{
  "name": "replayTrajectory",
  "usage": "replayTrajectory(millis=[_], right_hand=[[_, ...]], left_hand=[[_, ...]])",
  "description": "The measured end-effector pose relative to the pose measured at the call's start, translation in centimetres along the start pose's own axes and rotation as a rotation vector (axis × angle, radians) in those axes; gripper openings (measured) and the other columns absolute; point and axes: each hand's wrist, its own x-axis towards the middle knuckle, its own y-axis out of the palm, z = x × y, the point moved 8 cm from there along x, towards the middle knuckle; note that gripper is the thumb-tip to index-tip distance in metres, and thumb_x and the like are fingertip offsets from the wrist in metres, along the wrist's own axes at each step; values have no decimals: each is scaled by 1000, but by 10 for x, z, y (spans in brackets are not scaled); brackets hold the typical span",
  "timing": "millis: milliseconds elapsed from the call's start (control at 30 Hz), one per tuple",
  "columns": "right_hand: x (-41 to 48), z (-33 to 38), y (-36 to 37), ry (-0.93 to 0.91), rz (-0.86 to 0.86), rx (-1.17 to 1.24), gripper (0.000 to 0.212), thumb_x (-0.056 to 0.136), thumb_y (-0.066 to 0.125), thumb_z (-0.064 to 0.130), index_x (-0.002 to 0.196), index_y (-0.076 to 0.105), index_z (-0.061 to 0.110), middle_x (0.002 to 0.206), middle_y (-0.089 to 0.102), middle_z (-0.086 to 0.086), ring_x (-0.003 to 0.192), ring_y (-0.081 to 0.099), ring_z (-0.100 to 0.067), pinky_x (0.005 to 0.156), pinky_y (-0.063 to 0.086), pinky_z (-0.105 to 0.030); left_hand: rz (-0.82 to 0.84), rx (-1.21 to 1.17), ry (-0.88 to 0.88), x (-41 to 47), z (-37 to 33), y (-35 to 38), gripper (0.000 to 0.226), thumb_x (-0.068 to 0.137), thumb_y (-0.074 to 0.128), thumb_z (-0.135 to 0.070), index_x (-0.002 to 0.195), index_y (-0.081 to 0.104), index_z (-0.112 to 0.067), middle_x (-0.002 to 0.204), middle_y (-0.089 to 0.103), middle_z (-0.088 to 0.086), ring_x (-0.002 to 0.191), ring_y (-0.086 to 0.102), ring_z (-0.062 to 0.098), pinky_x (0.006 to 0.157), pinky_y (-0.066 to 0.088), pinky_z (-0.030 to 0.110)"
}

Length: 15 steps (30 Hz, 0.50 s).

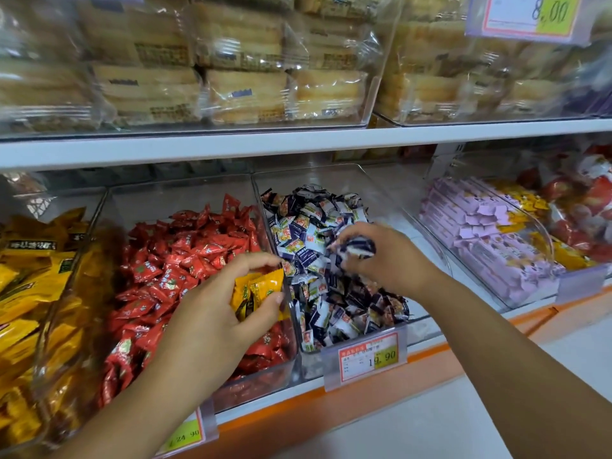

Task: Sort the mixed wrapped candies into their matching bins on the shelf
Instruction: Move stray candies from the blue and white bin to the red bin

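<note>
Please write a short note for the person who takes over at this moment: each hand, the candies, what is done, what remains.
Left hand grips a few yellow candies above the red bin, near its right wall.
Right hand pinches blue-and-white candies over the blue-and-white bin, which matches them.
Done: yellow strays are in hand.
Remaining: carry them to the yellow bin at far left, drop the right hand's candies, check for more strays.

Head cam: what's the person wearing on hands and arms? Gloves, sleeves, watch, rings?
Nothing worn that shows. The left hand and right hand are bare, no gloves. The left forearm and right forearm are uncovered to the frame edge: no sleeve or cuff in view, no watch or band at either wrist. No rings visible, though some fingers are blurred or hidden.
</note>
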Motion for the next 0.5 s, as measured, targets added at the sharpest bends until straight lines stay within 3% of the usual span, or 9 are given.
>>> replayTrajectory(millis=[67,133,200,267,333,400,500], right_hand=[[-1,0,-14,40,-2,-23,47,84,74,26,123,53,44,138,47,-4,106,57,-17,77,44,-16],[-7,2,-19,83,128,-184,63,84,73,31,138,42,44,149,34,0,115,52,-15,83,39,-19],[-15,9,-18,73,225,-319,53,85,72,34,132,50,44,143,37,2,111,54,-14,81,42,-22],[-22,20,-12,18,268,-432,32,86,70,37,117,61,40,122,49,8,105,55,-13,78,41,-23],[-29,25,-1,3,345,-479,29,86,68,41,114,64,38,112,53,12,99,53,-8,78,41,-22],[-35,26,9,28,448,-488,47,83,66,52,128,55,41,121,52,12,97,48,-5,81,39,-21],[-39,27,19,48,505,-425,75,77,65,64,142,32,50,135,44,12,102,42,-3,84,34,-19]], left_hand=[[-7,-22,-6,0,1,-1,37,84,66,-34,103,52,-62,63,59,-8,46,51,25,44,45,25],[-17,-41,2,1,4,-1,34,82,66,-34,103,56,-59,72,64,-7,53,55,31,51,54,39],[-13,-41,22,1,4,1,33,82,65,-32,101,59,-58,83,65,-14,54,58,25,55,54,43],[-2,-37,39,2,3,4,35,83,66,-27,100,61,-57,90,63,-20,54,56,16,55,53,38],[14,-46,31,3,2,5,36,85,66,-26,102,63,-57,96,61,-23,54,55,14,57,55,36],[43,-56,19,3,4,8,35,86,63,-30,106,62,-59,105,58,-26,54,54,22,60,56,38],[69,-55,19,1,2,10,34,88,61,-33,108,59,-61,110,55,-34,43,40,16,62,57,39]])
